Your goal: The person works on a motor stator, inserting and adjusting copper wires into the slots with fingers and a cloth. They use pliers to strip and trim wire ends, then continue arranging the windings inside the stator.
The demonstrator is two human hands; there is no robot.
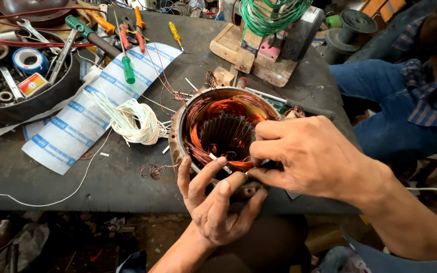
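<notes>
My left hand (217,199) comes up from below, palm turned toward me, fingers curled narrow around the near rim of the motor stator (223,132), a round, rusty metal shell that sits on the dark, scuffed workbench (127,182). My right hand (302,154) lies just to the right of the left, knuckles up, its fingertips bunched and pinching at the winding on the near edge; whether they grip a single strand I cannot tell. Inside the shell, right above both hands, the copper coils (218,108) shine orange and glossy around a ring of dark, ridged steel teeth.

Left of my left hand lies one loose hank of pale, cream-coloured wire (136,121), soft and looped. Beyond it stretches one long white sheet with blue printed blocks (84,114), smooth and flat. Further left stands one round black tray (21,86) of tools and two tape rolls. Above my hands rests one green-handled screwdriver (128,70), and one wooden stand (251,53) carrying bright green wire. Far right of my right hand sits another person in blue jeans (380,101).
</notes>
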